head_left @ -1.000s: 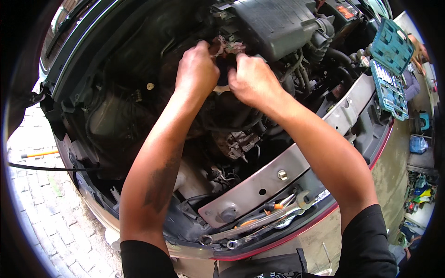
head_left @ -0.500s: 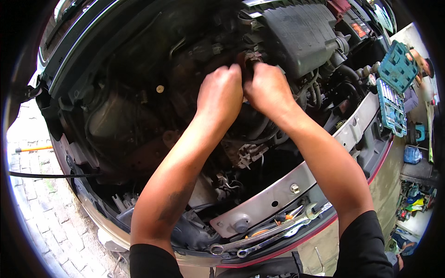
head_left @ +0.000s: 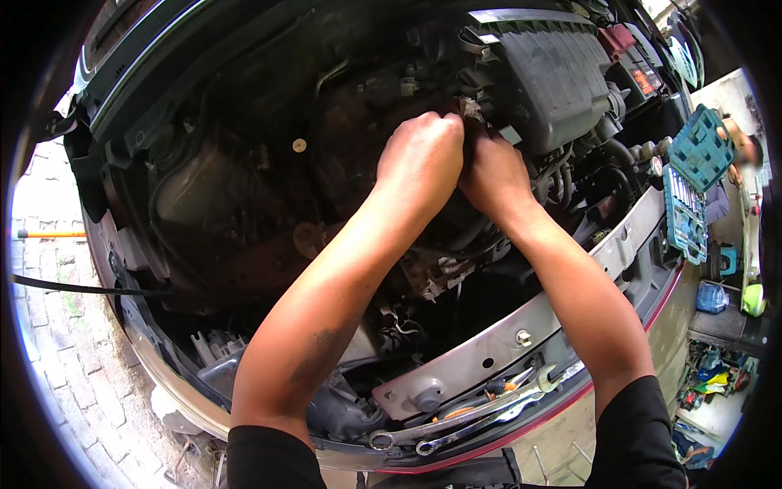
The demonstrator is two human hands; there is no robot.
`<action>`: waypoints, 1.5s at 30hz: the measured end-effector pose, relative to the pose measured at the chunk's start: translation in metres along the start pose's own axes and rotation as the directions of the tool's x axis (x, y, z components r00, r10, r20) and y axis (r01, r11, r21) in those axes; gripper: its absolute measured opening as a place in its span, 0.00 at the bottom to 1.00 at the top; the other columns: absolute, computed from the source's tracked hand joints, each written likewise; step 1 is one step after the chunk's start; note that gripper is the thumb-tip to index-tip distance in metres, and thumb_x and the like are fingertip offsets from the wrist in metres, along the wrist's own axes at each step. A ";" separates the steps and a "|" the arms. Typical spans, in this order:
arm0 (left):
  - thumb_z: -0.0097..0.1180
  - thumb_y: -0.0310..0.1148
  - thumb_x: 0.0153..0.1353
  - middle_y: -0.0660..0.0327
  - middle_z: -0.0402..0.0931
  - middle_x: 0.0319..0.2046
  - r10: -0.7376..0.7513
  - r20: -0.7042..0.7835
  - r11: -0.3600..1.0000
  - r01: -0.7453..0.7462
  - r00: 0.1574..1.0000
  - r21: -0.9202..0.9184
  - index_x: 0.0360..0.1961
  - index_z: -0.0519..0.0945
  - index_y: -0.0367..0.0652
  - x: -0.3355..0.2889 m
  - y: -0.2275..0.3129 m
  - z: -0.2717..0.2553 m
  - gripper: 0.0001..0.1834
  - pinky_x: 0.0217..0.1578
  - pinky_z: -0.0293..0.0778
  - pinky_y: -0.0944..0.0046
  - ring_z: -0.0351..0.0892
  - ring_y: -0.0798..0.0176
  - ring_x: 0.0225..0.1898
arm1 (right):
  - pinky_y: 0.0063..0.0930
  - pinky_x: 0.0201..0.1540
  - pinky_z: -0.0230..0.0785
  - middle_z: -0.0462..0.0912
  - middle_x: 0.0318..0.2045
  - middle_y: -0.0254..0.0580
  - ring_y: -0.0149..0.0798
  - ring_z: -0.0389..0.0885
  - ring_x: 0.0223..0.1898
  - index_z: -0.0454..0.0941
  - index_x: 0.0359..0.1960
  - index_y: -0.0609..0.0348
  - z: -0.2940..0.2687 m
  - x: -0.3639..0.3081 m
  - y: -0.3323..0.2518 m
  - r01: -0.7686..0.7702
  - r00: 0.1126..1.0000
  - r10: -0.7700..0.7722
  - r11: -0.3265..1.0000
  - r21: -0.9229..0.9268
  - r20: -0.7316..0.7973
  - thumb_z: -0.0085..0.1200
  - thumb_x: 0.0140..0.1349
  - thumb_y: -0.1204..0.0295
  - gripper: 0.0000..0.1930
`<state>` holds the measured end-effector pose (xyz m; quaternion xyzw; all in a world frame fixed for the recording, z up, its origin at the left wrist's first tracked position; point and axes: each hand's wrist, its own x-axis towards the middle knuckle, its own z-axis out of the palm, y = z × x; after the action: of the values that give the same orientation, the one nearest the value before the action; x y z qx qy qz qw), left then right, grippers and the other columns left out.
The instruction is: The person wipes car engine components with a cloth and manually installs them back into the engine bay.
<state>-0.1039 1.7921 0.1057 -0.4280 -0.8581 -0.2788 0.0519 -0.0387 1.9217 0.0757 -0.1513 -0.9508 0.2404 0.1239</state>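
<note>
Both my hands reach deep into a car's open engine bay, close together beside the black air filter box (head_left: pixel 554 85). My left hand (head_left: pixel 422 155) is closed in a fist, its knuckles turned away from me. My right hand (head_left: pixel 497 175) curls in from the right, fingers bent down into shadow. Whatever the fingers grip is hidden behind the hands. A pale, ragged-looking piece (head_left: pixel 471 107) shows just beyond them, next to something dark reddish-brown.
Combination wrenches (head_left: pixel 481 420) lie along the front edge, below the metal crossmember (head_left: pixel 464 363). A teal socket case (head_left: pixel 686 213) stands open at the right corner, with a person (head_left: pixel 737 151) beyond it. A car battery (head_left: pixel 639 77) sits far right. Paving (head_left: pixel 77 350) lies left.
The whole view has shifted, so the engine bay appears slightly farther right and lower. My right hand has dipped a little deeper beside the left, which stays closed.
</note>
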 end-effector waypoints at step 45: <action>0.51 0.18 0.58 0.44 0.79 0.33 0.036 -0.030 0.991 -0.040 0.999 -0.128 0.40 0.80 0.35 -0.090 0.054 -0.007 0.10 0.38 0.75 0.46 0.80 0.38 0.37 | 0.35 0.45 0.75 0.86 0.34 0.56 0.41 0.86 0.39 0.82 0.45 0.70 -0.047 -0.068 0.013 -0.072 0.994 0.015 0.831 0.551 0.107 0.56 0.65 0.62 0.19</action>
<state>-0.0071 1.7505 0.1053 -0.4428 -0.8293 -0.3382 0.0417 0.0416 1.9289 0.0984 -0.1184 -0.8417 0.5151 0.1100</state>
